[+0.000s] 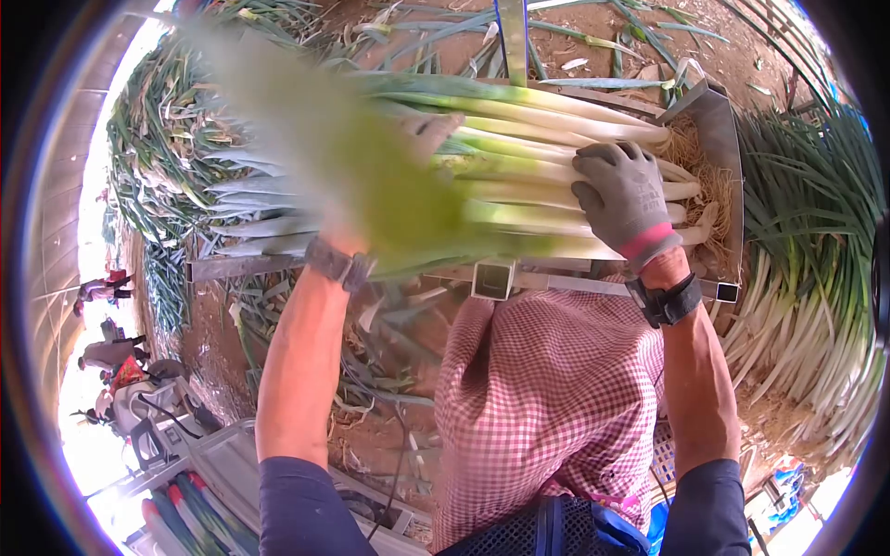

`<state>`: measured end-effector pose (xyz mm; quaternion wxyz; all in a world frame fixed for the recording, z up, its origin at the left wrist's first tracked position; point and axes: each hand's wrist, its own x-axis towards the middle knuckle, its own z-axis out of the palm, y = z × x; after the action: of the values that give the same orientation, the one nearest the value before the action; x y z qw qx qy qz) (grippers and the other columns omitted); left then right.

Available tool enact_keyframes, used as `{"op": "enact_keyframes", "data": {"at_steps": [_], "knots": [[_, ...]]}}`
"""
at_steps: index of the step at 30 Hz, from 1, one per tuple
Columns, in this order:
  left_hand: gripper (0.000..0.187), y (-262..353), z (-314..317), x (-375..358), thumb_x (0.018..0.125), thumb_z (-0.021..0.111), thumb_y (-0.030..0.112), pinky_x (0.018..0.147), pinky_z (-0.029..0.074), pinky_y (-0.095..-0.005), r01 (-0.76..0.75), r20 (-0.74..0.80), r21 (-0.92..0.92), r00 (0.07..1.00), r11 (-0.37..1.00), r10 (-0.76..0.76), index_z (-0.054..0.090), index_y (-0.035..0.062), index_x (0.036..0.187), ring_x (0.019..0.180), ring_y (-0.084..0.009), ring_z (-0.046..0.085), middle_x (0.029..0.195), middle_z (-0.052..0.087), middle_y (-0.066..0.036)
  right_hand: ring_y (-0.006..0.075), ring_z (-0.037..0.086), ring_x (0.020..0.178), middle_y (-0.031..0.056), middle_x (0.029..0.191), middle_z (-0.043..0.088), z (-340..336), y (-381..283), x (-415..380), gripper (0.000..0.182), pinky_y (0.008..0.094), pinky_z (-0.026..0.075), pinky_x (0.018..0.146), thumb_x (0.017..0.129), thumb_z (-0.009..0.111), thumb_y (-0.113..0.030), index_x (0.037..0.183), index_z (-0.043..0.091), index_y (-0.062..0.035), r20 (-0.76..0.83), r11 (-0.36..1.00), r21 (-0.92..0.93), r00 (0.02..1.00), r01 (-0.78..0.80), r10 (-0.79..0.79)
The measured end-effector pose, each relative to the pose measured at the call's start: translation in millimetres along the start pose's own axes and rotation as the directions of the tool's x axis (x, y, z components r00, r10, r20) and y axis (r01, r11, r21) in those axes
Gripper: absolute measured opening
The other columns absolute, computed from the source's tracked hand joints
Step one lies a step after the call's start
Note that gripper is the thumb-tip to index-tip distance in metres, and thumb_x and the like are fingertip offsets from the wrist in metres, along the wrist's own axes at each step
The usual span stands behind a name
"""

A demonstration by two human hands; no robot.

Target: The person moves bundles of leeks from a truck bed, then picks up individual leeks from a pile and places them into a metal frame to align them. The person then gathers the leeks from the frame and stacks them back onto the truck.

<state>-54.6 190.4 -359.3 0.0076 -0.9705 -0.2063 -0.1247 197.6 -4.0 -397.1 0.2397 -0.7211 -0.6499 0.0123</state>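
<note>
Several long leeks [528, 167] lie side by side in a metal frame tray [726, 139], white ends and roots to the right, green leaves to the left. My right hand [623, 190], in a grey glove with a pink cuff, rests on the white stalks near the roots, its fingers bent over them. A blurred green leaf or stalk sweeps across the upper left and hides most of my left hand [348, 227]. Only the left wrist with its dark band shows clearly, beside the leafy part of the leeks; what its fingers hold is hidden.
A big pile of leeks [797, 269] stands at the right. Cut leaves [162, 139] are heaped at the left and scattered on the soil. At the lower left is a grey crate [218, 463] holding bundled leeks. People [111, 352] are farther off at the left.
</note>
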Motion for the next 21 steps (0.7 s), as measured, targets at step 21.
{"op": "enact_keyframes", "data": {"at_steps": [21], "knots": [[0.031, -14, 31, -48, 0.089, 0.070, 0.025, 0.102, 0.046, -0.0460, 0.167, 0.000, -0.336, 0.984, 0.927, -0.177, 0.075, 0.0109, 0.116, 0.107, -0.0349, 0.064, 0.111, 0.073, -0.013, 0.0355, 0.065, 0.101, 0.0102, 0.095, 0.071, 7, 19, -8, 0.013, 0.0466, 0.052, 0.089, 0.080, 0.078, -0.013, 0.093, 0.078, -0.0111, -0.021, 0.943, 0.286, 0.983, -0.170, 0.184]]}}
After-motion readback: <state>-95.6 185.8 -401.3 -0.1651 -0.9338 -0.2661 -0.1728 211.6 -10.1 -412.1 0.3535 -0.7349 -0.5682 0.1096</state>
